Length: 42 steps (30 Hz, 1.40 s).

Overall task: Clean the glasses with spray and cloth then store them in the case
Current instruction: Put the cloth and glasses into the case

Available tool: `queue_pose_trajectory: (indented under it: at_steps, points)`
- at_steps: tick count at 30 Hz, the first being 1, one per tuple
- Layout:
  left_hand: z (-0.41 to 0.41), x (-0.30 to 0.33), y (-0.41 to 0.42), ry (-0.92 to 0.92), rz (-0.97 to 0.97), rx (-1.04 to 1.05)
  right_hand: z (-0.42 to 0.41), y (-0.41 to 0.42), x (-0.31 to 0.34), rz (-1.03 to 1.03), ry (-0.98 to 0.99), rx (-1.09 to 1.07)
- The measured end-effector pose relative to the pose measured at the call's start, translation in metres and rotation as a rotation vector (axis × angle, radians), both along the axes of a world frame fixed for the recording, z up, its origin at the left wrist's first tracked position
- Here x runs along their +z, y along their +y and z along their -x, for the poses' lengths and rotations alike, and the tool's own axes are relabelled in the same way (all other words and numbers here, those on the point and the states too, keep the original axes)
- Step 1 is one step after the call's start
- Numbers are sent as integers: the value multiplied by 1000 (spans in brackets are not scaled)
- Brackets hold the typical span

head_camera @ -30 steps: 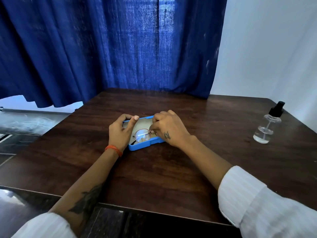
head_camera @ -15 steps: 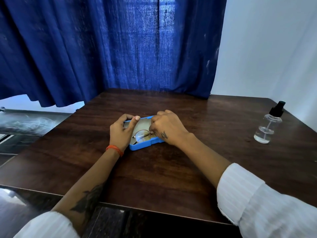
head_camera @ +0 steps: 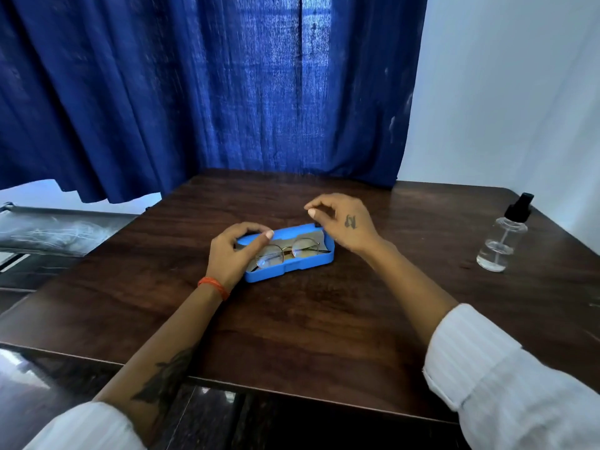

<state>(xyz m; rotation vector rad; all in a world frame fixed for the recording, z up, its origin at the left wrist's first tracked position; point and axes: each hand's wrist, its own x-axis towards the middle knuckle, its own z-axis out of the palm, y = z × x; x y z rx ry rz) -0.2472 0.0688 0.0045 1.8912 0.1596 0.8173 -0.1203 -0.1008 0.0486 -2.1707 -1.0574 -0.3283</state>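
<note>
An open blue glasses case (head_camera: pixel 292 269) lies at the middle of the dark wooden table (head_camera: pixel 308 326). Round thin-rimmed glasses (head_camera: pixel 287 251) rest folded inside it, on a grey cloth (head_camera: pixel 311 237) that lines the tray. My left hand (head_camera: pixel 233 254) grips the case's left end, with the thumb over the rim near the left lens. My right hand (head_camera: pixel 341 222) hovers just above the case's far right corner, fingers curled and apart, holding nothing. A clear spray bottle (head_camera: pixel 503 241) with a black top stands far to the right.
A dark blue curtain (head_camera: pixel 201 92) hangs behind the table, and a white wall (head_camera: pixel 519 92) is at the right. The table's front edge (head_camera: pixel 292 389) runs close to me. A grey surface (head_camera: pixel 48 228) lies off to the left.
My right hand has let go of the glasses and lifted up and back off the case. Both lenses now show inside the tray. The left hand stays on the case's left end.
</note>
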Motion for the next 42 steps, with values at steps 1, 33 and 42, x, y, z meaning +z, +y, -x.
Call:
queue_pose_trajectory:
  at_steps: [1,33,42]
  points:
    - [2,-1,0,12,-15,-18,-1,0,-6,64,13,33]
    - [-9,-1,-12,231,-460,-132,7,-47,-42,360,-236,134]
    - [-79,6,-64,277,-537,-354,-18,-119,-37,423,-181,-55]
